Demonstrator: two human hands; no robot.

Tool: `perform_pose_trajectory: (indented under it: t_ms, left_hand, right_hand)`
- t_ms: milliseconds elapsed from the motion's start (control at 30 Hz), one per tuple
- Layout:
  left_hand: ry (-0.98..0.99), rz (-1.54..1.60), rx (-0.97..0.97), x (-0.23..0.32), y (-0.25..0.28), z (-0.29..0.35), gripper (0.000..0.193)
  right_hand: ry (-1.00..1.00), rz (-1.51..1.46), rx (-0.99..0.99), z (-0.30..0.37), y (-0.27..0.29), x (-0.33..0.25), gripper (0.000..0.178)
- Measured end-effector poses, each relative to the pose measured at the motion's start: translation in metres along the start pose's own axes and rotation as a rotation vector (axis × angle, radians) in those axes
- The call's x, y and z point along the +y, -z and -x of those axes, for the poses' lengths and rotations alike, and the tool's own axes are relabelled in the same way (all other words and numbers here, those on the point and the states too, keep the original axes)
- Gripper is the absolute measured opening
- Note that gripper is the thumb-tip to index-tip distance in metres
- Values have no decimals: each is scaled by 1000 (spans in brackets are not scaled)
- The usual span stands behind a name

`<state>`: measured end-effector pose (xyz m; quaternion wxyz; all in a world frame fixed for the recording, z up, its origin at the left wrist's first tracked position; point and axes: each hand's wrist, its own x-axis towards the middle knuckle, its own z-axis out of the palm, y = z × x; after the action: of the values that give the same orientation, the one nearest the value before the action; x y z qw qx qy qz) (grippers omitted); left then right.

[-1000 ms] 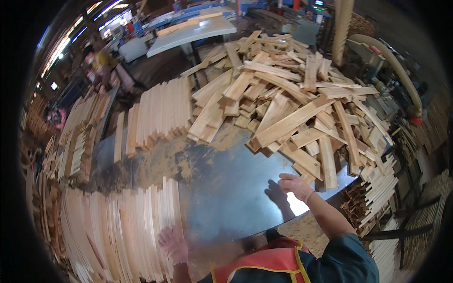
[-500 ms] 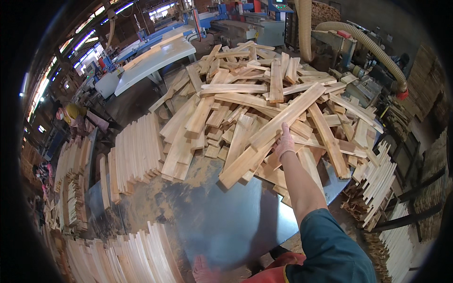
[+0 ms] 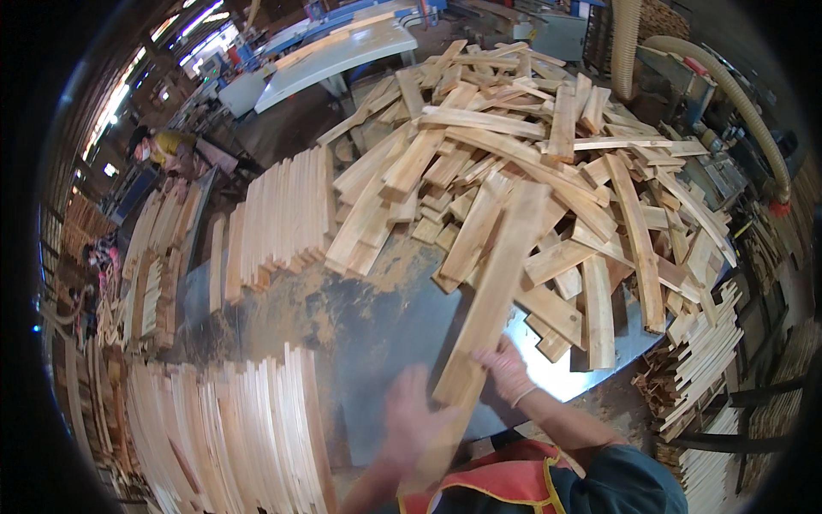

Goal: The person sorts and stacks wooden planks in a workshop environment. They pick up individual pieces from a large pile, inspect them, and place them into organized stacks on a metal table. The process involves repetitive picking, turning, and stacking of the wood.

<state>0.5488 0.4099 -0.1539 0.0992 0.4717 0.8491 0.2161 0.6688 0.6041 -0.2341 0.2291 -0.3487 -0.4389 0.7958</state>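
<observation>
A long wooden board (image 3: 492,300) slants from the edge of the pile down toward my body. My right hand (image 3: 503,370), in a pale glove, is closed around its near part. Below it, a second length of wood (image 3: 441,454) runs toward my apron; I cannot tell whether it is a separate board. My left hand (image 3: 413,411) is close to the wood's left side, smeared by motion, so its fingers and any contact are unclear. Beyond lies a large jumbled pile of boards (image 3: 479,146) on the metal table (image 3: 377,360).
A row of boards on edge (image 3: 282,214) stands left of the pile, another row (image 3: 231,428) at the near left. Sawdust coats part of the table. More stacked strips (image 3: 706,360) are at the right. A co-worker (image 3: 175,150) bends over wood at the far left.
My right hand has drawn the board off the pile, back toward my body. My left hand has risen from the table's near edge to beside the wood. The view has shifted.
</observation>
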Motion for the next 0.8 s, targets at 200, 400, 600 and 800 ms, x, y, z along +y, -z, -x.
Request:
perform_pose_trajectory:
  t_ms: [200,400,600,800]
  left_hand:
    - [624,836,-373,-49,-18,25,95]
    - [662,796,-352,-110,-12,164,86]
    - [605,-163,-216,-154,-8,233,100]
    - [486,-640,128,-259,-34,278,76]
  right_hand:
    - [-173,334,-99,19,-49,131,74]
    - [-235,366,-311,46,-131,119,65]
    - [-120,813,-541,67,-257,140,84]
    - [-111,867,-752,40,-300,195,88]
